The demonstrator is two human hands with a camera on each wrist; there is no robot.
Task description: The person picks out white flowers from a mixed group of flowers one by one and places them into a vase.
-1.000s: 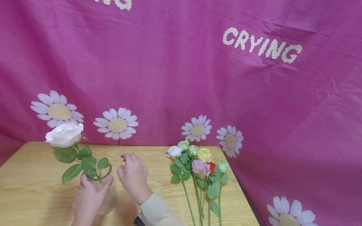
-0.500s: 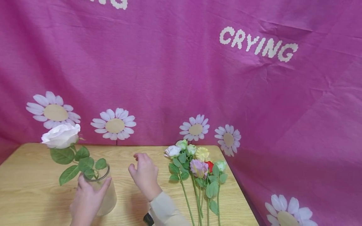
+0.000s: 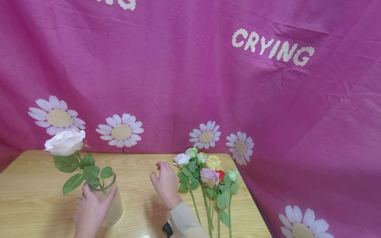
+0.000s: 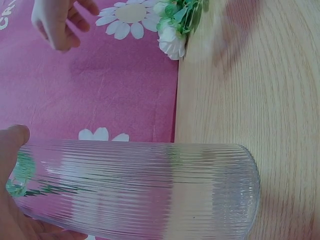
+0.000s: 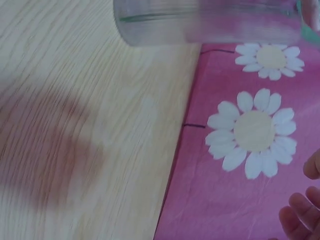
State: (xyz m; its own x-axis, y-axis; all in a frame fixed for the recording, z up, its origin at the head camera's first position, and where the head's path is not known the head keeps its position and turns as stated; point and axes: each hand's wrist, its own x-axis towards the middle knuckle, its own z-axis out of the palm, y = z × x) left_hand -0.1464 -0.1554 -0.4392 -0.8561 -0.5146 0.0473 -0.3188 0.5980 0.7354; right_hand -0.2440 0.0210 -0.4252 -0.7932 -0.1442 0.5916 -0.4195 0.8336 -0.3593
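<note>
Near its rim, a clear ribbed glass vase [image 3: 114, 206] is gripped by my left hand [image 3: 90, 210], thumb on one side and fingers round the other. One white rose [image 3: 65, 142] with green leaves leans out to the left, its stem inside the vase. My right hand [image 3: 166, 183] is in the air over the table with loosely bent fingers and nothing in them. Just right of it lies a bunch of loose flowers: a pale pink rose [image 3: 182, 159], a yellow flower [image 3: 213, 162], a purple flower [image 3: 209, 177], a red one [image 3: 221, 175] and pale green ones [image 3: 232, 174].
The wooden table [image 3: 140, 191] ends at a pink cloth [image 3: 166, 76] printed with daisies and white letters, which hangs behind it and along the right side. Long flower stems [image 3: 208, 211] run toward the table's front edge.
My right hand has moved right, away from the vase and toward the loose flowers. The left hand, the vase and the white rose stay in place.
</note>
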